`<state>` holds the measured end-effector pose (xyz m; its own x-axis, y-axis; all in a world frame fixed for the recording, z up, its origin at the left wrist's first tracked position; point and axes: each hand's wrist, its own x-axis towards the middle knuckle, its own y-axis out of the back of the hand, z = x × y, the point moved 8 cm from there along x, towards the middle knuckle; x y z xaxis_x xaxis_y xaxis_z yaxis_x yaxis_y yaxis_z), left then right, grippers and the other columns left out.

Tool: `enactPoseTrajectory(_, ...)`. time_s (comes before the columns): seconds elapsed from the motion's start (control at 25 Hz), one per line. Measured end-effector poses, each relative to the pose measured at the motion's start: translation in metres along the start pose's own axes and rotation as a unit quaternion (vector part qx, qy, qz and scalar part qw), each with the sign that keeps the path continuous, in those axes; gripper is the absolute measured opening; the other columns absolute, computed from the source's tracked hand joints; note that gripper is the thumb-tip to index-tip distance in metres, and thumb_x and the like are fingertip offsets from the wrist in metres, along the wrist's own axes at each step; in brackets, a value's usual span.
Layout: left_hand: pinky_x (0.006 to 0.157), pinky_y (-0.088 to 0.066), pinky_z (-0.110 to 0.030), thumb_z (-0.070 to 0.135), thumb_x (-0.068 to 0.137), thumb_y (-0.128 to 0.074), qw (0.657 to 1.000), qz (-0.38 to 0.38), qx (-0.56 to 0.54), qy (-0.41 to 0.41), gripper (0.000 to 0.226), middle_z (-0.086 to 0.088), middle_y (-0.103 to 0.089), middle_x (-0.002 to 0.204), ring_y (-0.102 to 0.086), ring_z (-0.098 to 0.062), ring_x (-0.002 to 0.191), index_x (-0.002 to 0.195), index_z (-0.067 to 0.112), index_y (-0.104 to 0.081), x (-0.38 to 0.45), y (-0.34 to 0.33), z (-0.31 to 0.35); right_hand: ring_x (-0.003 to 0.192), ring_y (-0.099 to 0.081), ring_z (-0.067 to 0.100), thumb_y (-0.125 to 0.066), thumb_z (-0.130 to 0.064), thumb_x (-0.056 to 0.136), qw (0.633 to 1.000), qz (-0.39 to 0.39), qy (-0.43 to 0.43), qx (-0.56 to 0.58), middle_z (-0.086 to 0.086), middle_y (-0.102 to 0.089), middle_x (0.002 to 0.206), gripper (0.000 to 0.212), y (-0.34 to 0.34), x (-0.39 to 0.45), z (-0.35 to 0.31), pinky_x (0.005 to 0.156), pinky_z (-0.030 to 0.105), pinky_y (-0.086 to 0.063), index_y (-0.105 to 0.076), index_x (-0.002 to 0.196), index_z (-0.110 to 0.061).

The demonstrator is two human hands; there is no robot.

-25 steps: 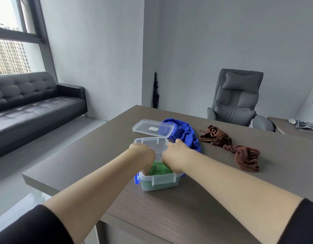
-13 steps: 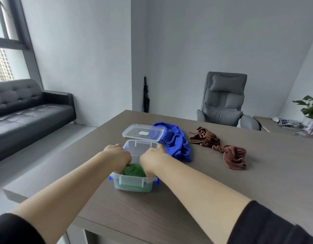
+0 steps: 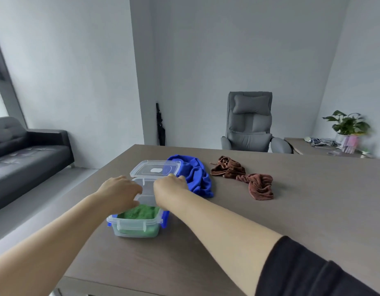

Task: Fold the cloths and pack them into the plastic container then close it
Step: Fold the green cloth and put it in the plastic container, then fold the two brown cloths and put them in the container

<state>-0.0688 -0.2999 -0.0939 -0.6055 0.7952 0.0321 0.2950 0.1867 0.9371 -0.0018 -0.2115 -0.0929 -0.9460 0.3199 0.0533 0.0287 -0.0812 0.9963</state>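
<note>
1. The clear container (image 3: 135,227) sits near the table's (image 3: 291,210) front edge, a green cloth (image 3: 140,212) inside.
2. Both hands are over it: left hand (image 3: 118,192) and right hand (image 3: 168,188), fingers hidden, grip unclear.
3. The lid (image 3: 155,170), blue cloth (image 3: 197,178) and brown cloths (image 3: 244,176) lie behind.

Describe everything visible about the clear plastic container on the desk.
The plastic container is a clear, rectangular box with blue side latches, standing upright and open near the front edge of the grey-brown desk. A folded green cloth fills its near part. The left hand and right hand reach over its far end, hiding how they touch it. Its clear lid lies just behind, beside the blue cloth.
</note>
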Motion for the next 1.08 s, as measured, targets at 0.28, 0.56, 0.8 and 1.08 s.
enactPoseTrajectory(0.28,0.067,-0.040,-0.033,0.025,0.090,-0.043,0.977,0.145,-0.158,-0.017,0.021,0.001,-0.065,0.105,-0.058,-0.025,0.100,0.097,0.024,-0.063,0.017,0.060,0.144,0.126,-0.045,0.027,-0.058,-0.022,0.088,0.990,0.032,-0.130,0.037,0.007,-0.058,0.129,0.032,-0.013,-0.063,0.137,0.097,0.040,-0.035,-0.058,0.120,-0.018)
enactPoseTrajectory(0.56,0.067,-0.043,-0.036,0.015,0.086,-0.049,0.962,0.112,-0.249,-0.025,0.018,-0.005,-0.066,0.105,-0.061,-0.028,0.099,0.095,0.020,-0.064,0.056,0.052,0.277,0.115,-0.054,0.031,-0.051,-0.020,0.089,0.976,0.019,-0.211,0.048,0.009,-0.063,0.118,0.026,-0.066,-0.110,0.238,0.081,0.035,-0.042,-0.064,0.112,-0.018)
enactPoseTrajectory(0.8,0.074,-0.041,-0.032,0.025,0.095,-0.045,0.939,0.150,-0.306,-0.037,0.018,0.002,-0.056,0.105,-0.051,-0.021,0.103,0.103,0.027,-0.062,0.098,0.026,0.322,0.110,-0.050,0.028,-0.037,-0.022,0.100,0.954,0.136,-0.246,0.108,0.005,-0.054,0.119,0.022,-0.100,-0.108,0.288,0.081,0.041,-0.048,-0.053,0.114,-0.017)
enactPoseTrajectory(1.08,0.091,-0.044,-0.033,0.016,0.095,-0.048,0.898,0.156,-0.409,0.037,0.028,-0.002,-0.055,0.123,-0.047,-0.023,0.118,0.120,0.022,-0.060,0.172,0.007,0.298,0.111,-0.051,0.026,-0.035,-0.009,0.097,0.948,0.214,-0.208,0.115,0.006,-0.053,0.121,0.030,-0.105,-0.048,0.306,0.078,0.039,-0.050,-0.052,0.120,-0.017)
